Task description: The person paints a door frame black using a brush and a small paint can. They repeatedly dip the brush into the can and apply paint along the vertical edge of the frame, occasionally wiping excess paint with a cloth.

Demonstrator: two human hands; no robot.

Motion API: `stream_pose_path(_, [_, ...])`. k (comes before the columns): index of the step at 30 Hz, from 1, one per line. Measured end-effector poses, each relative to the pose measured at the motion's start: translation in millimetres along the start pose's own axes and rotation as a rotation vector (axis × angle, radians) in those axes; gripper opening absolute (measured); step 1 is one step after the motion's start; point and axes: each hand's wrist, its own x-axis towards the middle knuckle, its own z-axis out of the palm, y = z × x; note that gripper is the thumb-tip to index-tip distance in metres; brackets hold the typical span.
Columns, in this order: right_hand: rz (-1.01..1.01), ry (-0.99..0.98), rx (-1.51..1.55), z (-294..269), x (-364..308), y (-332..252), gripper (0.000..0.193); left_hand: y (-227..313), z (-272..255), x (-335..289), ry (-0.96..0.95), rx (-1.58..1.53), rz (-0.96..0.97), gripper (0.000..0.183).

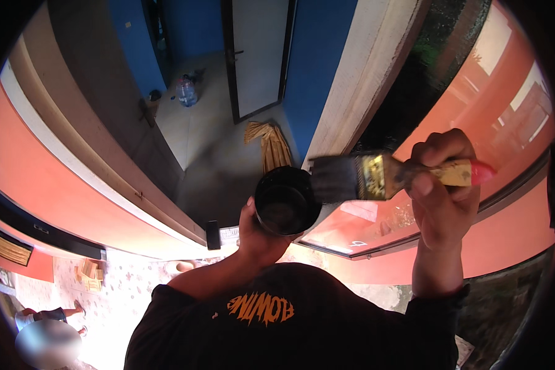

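My left hand [258, 237] is wrapped round a black round pot [288, 202], held in front of my chest with its dark opening facing up. Its contents are too dark to make out. In my right hand [444, 191] is a paintbrush [373, 177], gripped by its wooden handle with a red tip. The dark bristles point left and reach the pot's right rim in this view; whether they touch it I cannot tell. A dark-coated window frame [407, 92] with glass stands beyond the brush.
A pale door frame [351, 86] rises ahead, beside a blue wall [317, 68]. Through the doorway are a yellowish curtain [270, 143], a white door [260, 55] and a large clear water bottle [186, 91] on the floor. Another person [49, 339] is at the lower left.
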Motion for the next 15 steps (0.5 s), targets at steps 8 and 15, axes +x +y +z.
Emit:
stream_pose_path(8, [0.262,-0.536,-0.452,28.5,39.5,-6.4,0.019,-14.0,16.5,10.9,0.013,0.115,0.108,0.057])
stream_pose_path(15, [0.151,-0.747,-0.781,47.8,44.0,18.6,0.021,-18.3,19.0,11.5,0.048,0.068,0.082,0.055])
